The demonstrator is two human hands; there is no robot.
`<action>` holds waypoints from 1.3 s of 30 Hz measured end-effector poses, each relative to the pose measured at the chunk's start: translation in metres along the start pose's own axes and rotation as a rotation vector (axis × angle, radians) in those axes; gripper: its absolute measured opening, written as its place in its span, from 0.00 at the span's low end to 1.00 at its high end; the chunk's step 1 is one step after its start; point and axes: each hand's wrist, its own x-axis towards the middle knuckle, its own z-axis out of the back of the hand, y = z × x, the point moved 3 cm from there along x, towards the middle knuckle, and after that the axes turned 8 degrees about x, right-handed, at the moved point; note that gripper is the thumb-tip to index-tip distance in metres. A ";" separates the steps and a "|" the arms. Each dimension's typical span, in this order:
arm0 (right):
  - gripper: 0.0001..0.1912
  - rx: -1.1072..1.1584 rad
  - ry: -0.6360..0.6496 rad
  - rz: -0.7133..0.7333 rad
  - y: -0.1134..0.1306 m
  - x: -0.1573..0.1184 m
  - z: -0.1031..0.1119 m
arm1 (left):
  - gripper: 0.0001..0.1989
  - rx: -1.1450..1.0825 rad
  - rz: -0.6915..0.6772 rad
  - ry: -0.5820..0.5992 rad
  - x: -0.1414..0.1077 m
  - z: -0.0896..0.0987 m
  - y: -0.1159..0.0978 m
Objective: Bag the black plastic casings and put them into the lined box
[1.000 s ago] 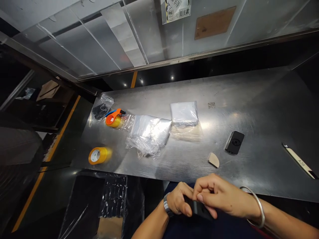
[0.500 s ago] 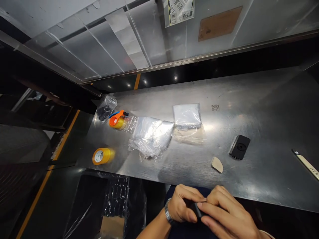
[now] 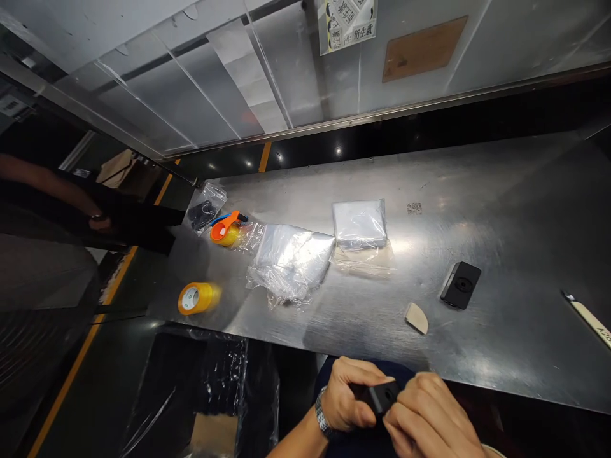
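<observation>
A person's left hand (image 3: 346, 394) and right hand (image 3: 427, 420) are pinching a matte black plastic block (image 3: 380, 397) with a round hole, just below a brushed-steel table (image 3: 506, 356)

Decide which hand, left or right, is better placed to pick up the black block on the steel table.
Probably the right hand: it lies nearer the black block than the left hand does, though both hands grip another black piece.
</observation>
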 end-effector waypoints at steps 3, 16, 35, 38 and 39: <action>0.08 -0.017 -0.053 -0.037 -0.001 -0.004 0.000 | 0.31 0.003 0.012 -0.021 -0.001 0.001 0.001; 0.13 0.623 0.068 -1.013 -0.030 -0.025 0.000 | 0.35 0.119 -0.130 -0.061 -0.005 0.005 -0.003; 0.14 0.967 0.234 -1.221 -0.029 0.001 -0.016 | 0.39 0.609 -0.458 -0.231 -0.024 0.006 -0.014; 0.13 0.981 0.277 -1.221 -0.028 0.001 -0.020 | 0.38 0.605 -0.457 -0.259 -0.029 0.007 -0.012; 0.14 0.982 0.291 -1.223 -0.028 0.001 -0.021 | 0.38 0.613 -0.454 -0.264 -0.030 0.007 -0.011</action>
